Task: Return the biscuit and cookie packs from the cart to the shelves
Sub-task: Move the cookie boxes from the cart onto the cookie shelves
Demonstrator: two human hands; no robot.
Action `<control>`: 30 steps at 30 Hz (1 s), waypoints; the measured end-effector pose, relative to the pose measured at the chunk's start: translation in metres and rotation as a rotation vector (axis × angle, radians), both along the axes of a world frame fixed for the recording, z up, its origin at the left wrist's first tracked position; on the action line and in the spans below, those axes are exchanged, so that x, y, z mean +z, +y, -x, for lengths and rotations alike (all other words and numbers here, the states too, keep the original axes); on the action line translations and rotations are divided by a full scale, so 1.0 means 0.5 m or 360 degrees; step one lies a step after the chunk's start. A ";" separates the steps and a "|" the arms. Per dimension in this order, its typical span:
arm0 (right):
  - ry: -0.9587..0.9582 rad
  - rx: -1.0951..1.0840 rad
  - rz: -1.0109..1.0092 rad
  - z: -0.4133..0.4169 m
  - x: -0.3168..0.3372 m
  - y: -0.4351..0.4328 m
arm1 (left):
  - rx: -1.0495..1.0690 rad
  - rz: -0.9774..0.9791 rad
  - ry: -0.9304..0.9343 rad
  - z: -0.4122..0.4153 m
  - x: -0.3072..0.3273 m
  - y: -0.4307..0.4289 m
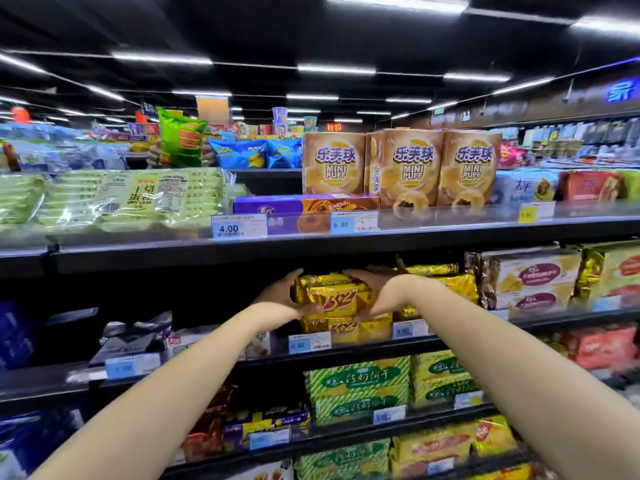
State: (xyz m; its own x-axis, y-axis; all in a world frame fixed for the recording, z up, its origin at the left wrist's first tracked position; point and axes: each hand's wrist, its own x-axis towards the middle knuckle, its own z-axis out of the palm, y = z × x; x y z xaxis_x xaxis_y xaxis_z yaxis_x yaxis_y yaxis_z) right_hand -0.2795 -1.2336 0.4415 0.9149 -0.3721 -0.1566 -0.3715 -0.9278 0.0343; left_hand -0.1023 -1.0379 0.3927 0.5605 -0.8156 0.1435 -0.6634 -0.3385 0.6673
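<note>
Crosswise, biscuit pack (334,296), ends in left hand (278,292), right hand (372,284)

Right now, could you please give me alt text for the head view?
The left hand and right hand grip a shiny gold foil biscuit pack above a matching pack on a black shelf; brown Mini Puff boxes stand above.

Two bare arms show, the left arm (166,386) and the right arm (502,341), uncovered from the near edge to the wrists. Left grip (277,294) and right grip (372,285) are likewise bare.
</note>
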 end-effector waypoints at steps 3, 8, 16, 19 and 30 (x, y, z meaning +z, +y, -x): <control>-0.0123 0.0030 0.0106 -0.007 -0.008 -0.014 | -0.0015 -0.0031 -0.0011 -0.003 -0.001 0.000; -0.0263 0.0057 0.0091 -0.002 -0.020 -0.043 | -0.0023 -0.0094 -0.0016 -0.001 0.017 -0.002; -0.0376 0.0159 0.0090 0.020 -0.027 -0.068 | 0.0105 -0.0197 -0.0022 0.031 0.020 -0.016; -0.0474 0.0196 0.0050 0.055 -0.028 -0.090 | 0.0290 -0.0324 -0.0299 0.050 0.019 -0.028; -0.0224 0.0053 -0.0043 0.155 -0.031 -0.222 | 0.0375 -0.0285 -0.1241 0.185 -0.019 -0.126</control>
